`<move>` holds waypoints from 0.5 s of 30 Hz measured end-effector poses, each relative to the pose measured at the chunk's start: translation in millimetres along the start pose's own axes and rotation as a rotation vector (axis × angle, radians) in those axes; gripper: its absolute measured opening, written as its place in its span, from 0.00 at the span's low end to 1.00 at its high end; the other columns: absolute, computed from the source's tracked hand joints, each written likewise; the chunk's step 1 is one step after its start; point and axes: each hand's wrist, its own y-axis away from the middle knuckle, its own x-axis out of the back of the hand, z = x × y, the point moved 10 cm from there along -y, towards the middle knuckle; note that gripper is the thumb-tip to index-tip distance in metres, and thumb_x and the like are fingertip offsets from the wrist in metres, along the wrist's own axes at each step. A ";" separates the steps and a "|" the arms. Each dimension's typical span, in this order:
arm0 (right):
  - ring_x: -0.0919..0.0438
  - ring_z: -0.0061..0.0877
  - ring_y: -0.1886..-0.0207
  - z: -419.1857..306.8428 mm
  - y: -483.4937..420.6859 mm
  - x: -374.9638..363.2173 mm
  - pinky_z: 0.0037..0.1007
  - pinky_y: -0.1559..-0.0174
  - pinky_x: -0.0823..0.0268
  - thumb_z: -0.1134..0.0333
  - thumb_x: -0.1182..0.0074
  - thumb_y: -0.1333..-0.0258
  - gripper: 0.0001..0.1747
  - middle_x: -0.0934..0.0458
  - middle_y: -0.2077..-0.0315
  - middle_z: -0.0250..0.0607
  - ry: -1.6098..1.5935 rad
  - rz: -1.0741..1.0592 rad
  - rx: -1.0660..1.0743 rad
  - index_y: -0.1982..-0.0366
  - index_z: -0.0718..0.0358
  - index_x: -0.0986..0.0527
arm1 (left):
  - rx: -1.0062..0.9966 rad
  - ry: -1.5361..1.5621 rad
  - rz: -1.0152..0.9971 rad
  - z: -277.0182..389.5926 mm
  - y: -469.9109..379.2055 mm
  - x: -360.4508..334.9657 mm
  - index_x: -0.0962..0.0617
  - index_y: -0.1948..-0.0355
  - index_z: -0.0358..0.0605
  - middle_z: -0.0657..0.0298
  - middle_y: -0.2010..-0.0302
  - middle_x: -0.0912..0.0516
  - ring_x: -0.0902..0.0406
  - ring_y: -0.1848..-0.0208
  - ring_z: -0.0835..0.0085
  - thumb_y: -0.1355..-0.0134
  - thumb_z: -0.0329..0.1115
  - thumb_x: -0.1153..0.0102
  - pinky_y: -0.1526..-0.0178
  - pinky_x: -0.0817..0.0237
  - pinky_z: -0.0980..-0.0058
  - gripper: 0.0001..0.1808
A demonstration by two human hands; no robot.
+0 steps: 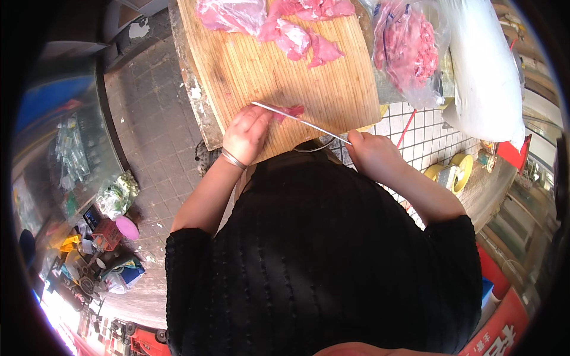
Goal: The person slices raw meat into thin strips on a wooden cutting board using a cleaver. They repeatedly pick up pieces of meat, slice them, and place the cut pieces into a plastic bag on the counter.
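My right hand [372,151] is closed around the handle end of a knife [307,123], whose narrow blade slants up and left across a wooden cutting board [320,89]. Under and beyond the blade lies a small strip of raw meat [291,110]. My left hand [249,131], with a metal bangle at the wrist, rests on the board with bent fingers against the blade's far end; the fingers hide whatever is beneath them. Larger pieces of raw meat [291,40] lie at the board's far side, one big pale-pink chunk [234,15] among them.
Right of the board sits a clear plastic bag of cut meat [414,53], beside a bulky white sack [485,66]. A yellow-rimmed object [461,173] stands farther right. Grey floor tiles [151,111] stretch along the left, with a bagged cauliflower [118,193] and clutter beyond.
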 end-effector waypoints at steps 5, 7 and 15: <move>0.23 0.52 0.70 -40.1 -71.0 -0.1 0.51 0.67 0.31 0.61 0.58 0.35 0.12 0.23 0.75 0.51 -0.130 0.057 0.079 0.68 0.62 0.34 | -0.001 0.003 -0.021 2.3 -10.5 -5.5 0.17 0.61 0.43 0.61 0.60 0.18 0.21 0.54 0.62 0.53 0.24 0.40 0.51 0.28 0.68 0.15; 0.21 0.50 0.68 -50.4 -82.0 5.9 0.50 0.66 0.30 0.66 0.60 0.38 0.09 0.22 0.74 0.53 -0.096 0.064 0.137 0.66 0.66 0.33 | -0.031 -0.007 -0.028 9.2 -7.4 -7.2 0.17 0.61 0.43 0.61 0.60 0.18 0.21 0.54 0.62 0.53 0.24 0.40 0.51 0.28 0.68 0.15; 0.22 0.51 0.69 -7.2 -18.4 5.9 0.50 0.65 0.31 0.62 0.56 0.35 0.12 0.23 0.75 0.53 -0.029 -0.035 0.046 0.66 0.64 0.35 | 0.053 0.003 0.056 1.3 0.9 11.3 0.17 0.60 0.43 0.61 0.60 0.17 0.20 0.56 0.64 0.53 0.24 0.40 0.51 0.28 0.69 0.16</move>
